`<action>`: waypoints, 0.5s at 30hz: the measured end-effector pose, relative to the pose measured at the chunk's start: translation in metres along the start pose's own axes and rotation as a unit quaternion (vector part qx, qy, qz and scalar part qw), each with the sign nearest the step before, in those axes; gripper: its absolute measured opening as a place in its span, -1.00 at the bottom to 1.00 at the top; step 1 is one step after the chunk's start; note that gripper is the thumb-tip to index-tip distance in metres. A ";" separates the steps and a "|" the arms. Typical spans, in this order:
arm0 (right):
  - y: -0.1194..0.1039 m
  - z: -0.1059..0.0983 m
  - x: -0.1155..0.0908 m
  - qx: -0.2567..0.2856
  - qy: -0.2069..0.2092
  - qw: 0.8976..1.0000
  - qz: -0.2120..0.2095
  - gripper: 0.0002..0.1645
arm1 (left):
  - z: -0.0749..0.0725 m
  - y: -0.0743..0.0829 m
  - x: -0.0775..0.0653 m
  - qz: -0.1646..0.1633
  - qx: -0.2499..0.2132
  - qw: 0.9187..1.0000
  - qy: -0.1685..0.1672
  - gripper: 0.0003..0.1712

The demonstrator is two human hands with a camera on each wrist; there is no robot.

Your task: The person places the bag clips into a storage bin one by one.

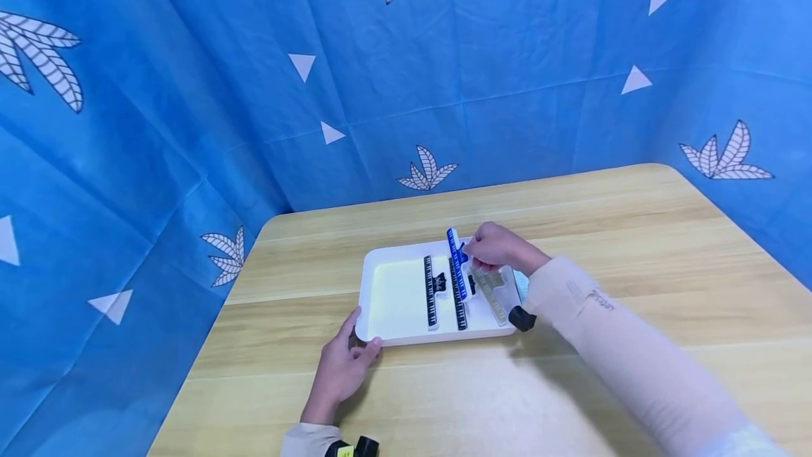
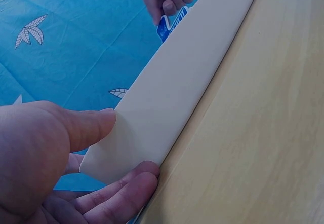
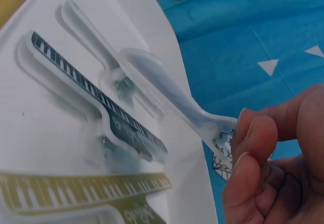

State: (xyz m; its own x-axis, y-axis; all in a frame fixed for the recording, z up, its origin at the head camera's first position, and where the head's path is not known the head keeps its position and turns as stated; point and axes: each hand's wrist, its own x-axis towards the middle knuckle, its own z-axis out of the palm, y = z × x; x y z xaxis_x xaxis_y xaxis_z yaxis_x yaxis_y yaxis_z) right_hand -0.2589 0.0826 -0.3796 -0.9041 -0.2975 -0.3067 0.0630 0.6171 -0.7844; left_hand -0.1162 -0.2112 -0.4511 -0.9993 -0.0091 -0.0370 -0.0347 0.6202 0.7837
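My right hand (image 1: 497, 245) pinches a blue page clip (image 1: 456, 264) printed with piano keys, by its handle, above the tray. In the right wrist view the clip's pale underside (image 3: 162, 82) shows, tilted over the tray's edge. Below it in the white tray (image 1: 396, 295) lie two black piano-key clips (image 1: 430, 291) and a gold one (image 1: 491, 298). My left hand (image 1: 341, 372) grips the tray's near left corner, with the thumb on the rim and fingers against the outer wall in the left wrist view.
The tray stands on a wood-grain table (image 1: 285, 302). A blue cloth (image 1: 539, 55) with white leaves and triangles hangs behind and to the sides. Something light blue (image 1: 521, 283) shows at the tray's right side, partly hidden by the right sleeve.
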 end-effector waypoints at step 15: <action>-0.004 0.018 0.007 0.021 -0.016 1.000 -0.010 -0.58 | 0.001 0.000 -0.001 0.004 0.005 1.000 0.009 -0.14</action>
State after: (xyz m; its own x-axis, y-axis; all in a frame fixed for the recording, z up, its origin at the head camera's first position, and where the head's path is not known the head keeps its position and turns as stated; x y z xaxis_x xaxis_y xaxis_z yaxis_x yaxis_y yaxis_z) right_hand -0.2573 0.0650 -0.3885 -0.8917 -0.3329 -0.3066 0.0629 0.5798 -0.8123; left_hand -0.1156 -0.2108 -0.4519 -0.9997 -0.0184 -0.0185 -0.0259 0.6281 0.7777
